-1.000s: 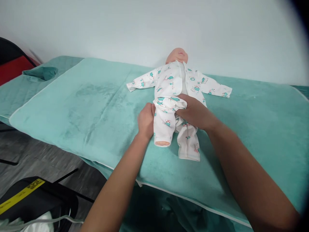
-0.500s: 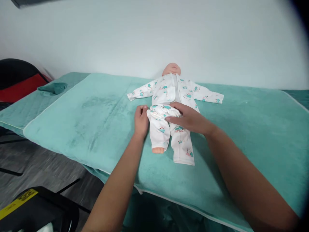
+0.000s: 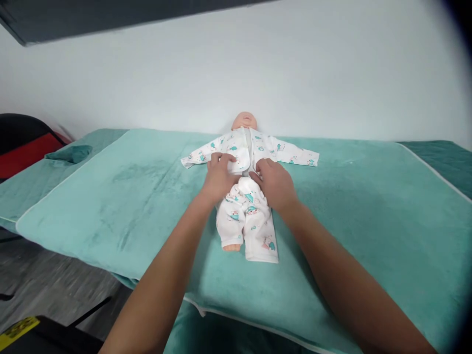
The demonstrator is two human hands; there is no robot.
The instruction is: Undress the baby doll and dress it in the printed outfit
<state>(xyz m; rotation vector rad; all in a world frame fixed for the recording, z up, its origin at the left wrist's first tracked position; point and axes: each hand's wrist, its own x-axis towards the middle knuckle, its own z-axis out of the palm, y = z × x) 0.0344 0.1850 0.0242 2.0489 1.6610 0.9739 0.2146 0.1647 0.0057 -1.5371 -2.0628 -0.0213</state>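
On the near side of the left hand [image 3: 220,178] and right hand [image 3: 276,184], printed trousers [image 3: 256,231] covered the legs of the doll [image 3: 231,248]. Both hands, half-curled, touched its waist; any grip on cloth was unclear. Just beyond them lay its jacket [image 3: 233,146], then its head [image 3: 244,119].

Bare forearms [image 3: 157,275], bare fingers [image 3: 222,157]

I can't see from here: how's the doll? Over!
Left grip, right grip at top of pants, hold unclear. Doll on its back, one foot showing. Jacket close by.
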